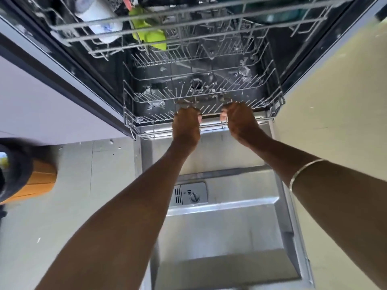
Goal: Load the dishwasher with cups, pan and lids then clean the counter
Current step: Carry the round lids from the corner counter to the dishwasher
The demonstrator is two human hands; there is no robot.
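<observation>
Both hands (186,126) on lower rack (146,120) front; upper rack (188,24) w/ cups above.

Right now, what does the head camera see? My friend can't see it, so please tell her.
Both hands, left hand and right hand, grip the front rim of the empty lower rack of an open dishwasher. The upper rack above holds a white cup and something lime green. The door lies open below.
</observation>
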